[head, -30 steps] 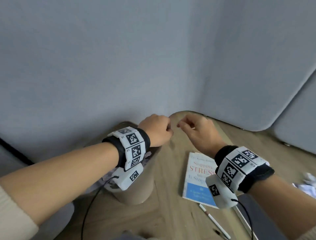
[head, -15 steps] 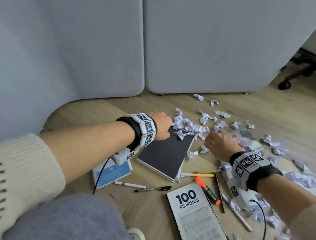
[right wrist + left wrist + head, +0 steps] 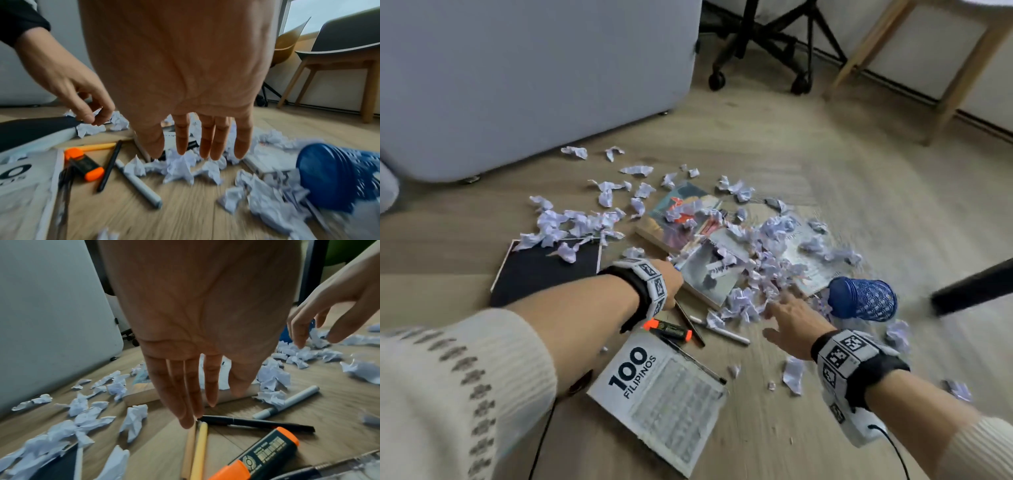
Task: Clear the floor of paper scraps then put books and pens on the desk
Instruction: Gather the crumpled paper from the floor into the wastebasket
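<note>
Crumpled white paper scraps [image 3: 756,274] litter the wooden floor, over and around several books. My left hand [image 3: 674,281] hovers empty, its straight fingers [image 3: 185,410] hanging just above a black pen [image 3: 257,422] and a yellow pencil [image 3: 198,451]. My right hand [image 3: 779,313] is spread and empty, with its fingertips [image 3: 205,154] right over a clump of scraps [image 3: 185,168]. A black notebook [image 3: 544,270] lies at the left and a "100 Filipinos" book [image 3: 661,387] close to me. An orange highlighter [image 3: 667,330] and a grey marker [image 3: 722,334] lie between my hands.
A blue mesh pen cup [image 3: 863,298] lies on its side right of my right hand. A grey partition panel [image 3: 534,75] stands at the back left, with an office chair base [image 3: 760,44] and wooden furniture legs [image 3: 959,78] behind. A dark bar [image 3: 972,291] crosses at the right.
The view has swung from a bin in the corner to the littered floor. Both hands have travelled right, from over the bin to the pens and scrap pile, and their fingers have straightened.
</note>
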Tool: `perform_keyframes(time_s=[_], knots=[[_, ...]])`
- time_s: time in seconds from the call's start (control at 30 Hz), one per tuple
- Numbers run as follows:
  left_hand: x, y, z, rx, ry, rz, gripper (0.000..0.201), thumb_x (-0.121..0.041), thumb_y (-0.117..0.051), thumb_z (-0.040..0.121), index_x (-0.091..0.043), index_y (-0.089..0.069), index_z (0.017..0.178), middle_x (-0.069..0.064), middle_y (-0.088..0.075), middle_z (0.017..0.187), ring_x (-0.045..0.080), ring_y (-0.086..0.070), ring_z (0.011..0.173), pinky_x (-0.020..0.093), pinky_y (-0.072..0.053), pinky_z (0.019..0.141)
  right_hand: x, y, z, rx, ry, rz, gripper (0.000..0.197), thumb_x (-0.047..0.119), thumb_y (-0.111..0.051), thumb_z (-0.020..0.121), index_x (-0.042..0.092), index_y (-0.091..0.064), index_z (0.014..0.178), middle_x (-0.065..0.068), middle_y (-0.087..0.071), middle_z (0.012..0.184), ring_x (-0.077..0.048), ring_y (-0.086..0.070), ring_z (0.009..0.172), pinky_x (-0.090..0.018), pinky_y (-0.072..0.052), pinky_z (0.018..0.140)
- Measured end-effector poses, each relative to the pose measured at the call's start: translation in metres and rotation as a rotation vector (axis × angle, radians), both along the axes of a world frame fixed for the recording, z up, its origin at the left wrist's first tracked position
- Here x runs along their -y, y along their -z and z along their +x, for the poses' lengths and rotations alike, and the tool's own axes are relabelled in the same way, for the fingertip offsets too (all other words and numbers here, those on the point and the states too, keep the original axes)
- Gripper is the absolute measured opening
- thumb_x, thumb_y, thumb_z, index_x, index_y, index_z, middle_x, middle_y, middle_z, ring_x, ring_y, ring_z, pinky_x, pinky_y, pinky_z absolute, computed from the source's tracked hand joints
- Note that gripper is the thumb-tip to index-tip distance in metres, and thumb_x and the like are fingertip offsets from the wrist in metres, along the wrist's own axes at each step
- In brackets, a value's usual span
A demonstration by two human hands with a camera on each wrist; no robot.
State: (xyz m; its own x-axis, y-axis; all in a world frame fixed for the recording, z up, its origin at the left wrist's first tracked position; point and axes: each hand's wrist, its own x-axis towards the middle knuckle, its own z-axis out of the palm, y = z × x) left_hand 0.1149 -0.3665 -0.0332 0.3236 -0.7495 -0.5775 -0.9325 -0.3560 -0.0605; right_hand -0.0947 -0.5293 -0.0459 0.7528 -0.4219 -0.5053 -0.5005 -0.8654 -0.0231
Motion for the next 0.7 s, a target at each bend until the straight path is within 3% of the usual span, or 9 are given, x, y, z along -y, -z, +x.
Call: perform_keyframes(time_s=[0.07,0.17,0.3,0.4,0.47,0.5,0.6,0.7], knots=[[0.008,0.017,-0.012,-0.012,-0.08,-0.042,0.027,-0.026,-0.054,0.09,-0.008,-0.061,0.109,0.011,-0.066,0.106,0.031,-0.065,0.095,0.034,-0.052,0.073,0.0,0.014,-0.005,-0.022,0.005,-0.005,0.056,0.05,-0.057,0.088,0.021,-0.041,0.134,-0.011,-0.04,0.133,-0.029,-0.047,0.117,-0.041,-0.047,0.093],[0.017,0.038,-0.038,-0.102,-0.212,-0.231,0.038,-0.027,-0.056,0.091,-0.012,-0.047,0.124,0.011,-0.053,0.122,0.031,-0.056,0.111,0.038,-0.049,0.083,0.005,0.03,0.003,0.042,0.083,-0.048,0.075,0.057,-0.058,0.085,0.018,-0.029,0.142,-0.012,-0.037,0.134,-0.031,-0.045,0.121,-0.042,-0.048,0.094],[0.036,0.063,-0.063,-0.155,-0.047,-0.454,0.071,-0.019,-0.068,0.082,-0.027,-0.027,0.139,0.01,-0.034,0.129,0.031,-0.048,0.11,0.039,-0.05,0.074,0.018,0.049,0.005,0.225,0.331,-0.127,0.067,0.056,-0.054,0.085,0.014,-0.036,0.134,-0.013,-0.04,0.13,-0.033,-0.046,0.12,-0.045,-0.048,0.092],[0.059,0.064,-0.077,-0.154,0.037,-0.471,0.089,-0.03,-0.069,0.084,-0.036,-0.008,0.148,0.014,-0.024,0.14,0.032,-0.044,0.114,0.041,-0.05,0.079,0.021,0.055,-0.022,0.203,0.587,-0.206,0.06,0.057,-0.046,0.088,0.014,-0.04,0.129,-0.014,-0.043,0.119,-0.035,-0.051,0.111,-0.041,-0.048,0.082],[0.074,0.067,-0.09,-0.138,0.031,-0.475,0.085,-0.038,-0.06,0.09,-0.04,0.001,0.149,0.018,-0.021,0.142,0.032,-0.046,0.112,0.041,-0.049,0.08,0.016,0.062,-0.049,-0.006,0.501,-0.17,0.051,0.052,-0.042,0.092,0.022,-0.038,0.133,-0.013,-0.038,0.12,-0.033,-0.046,0.108,-0.035,-0.045,0.071],[0.081,0.07,-0.096,-0.126,0.017,-0.468,0.081,-0.041,-0.056,0.092,-0.04,0.002,0.149,0.019,-0.021,0.143,0.032,-0.046,0.111,0.041,-0.049,0.08,0.014,0.069,-0.06,-0.027,0.46,-0.127,0.05,0.047,-0.044,0.093,0.022,-0.035,0.135,-0.015,-0.036,0.123,-0.034,-0.046,0.108,-0.033,-0.043,0.07],[0.094,0.085,-0.113,-0.08,-0.058,-0.381,0.062,-0.042,-0.049,0.096,-0.03,-0.018,0.148,0.021,-0.024,0.14,0.033,-0.041,0.115,0.04,-0.05,0.083,0.012,0.081,-0.078,0.146,0.532,0.075,0.053,0.039,-0.052,0.094,0.01,-0.031,0.133,-0.015,-0.037,0.126,-0.035,-0.054,0.106,-0.032,-0.041,0.077],[0.093,0.092,-0.124,-0.07,-0.136,-0.343,0.034,-0.022,-0.043,0.098,-0.016,-0.038,0.131,0.017,-0.03,0.132,0.034,-0.038,0.115,0.038,-0.051,0.083,0.008,0.087,-0.08,0.265,0.468,0.188,0.022,0.015,-0.049,0.091,0.011,-0.044,0.112,-0.01,-0.047,0.115,-0.033,-0.055,0.097,-0.036,-0.044,0.08]])
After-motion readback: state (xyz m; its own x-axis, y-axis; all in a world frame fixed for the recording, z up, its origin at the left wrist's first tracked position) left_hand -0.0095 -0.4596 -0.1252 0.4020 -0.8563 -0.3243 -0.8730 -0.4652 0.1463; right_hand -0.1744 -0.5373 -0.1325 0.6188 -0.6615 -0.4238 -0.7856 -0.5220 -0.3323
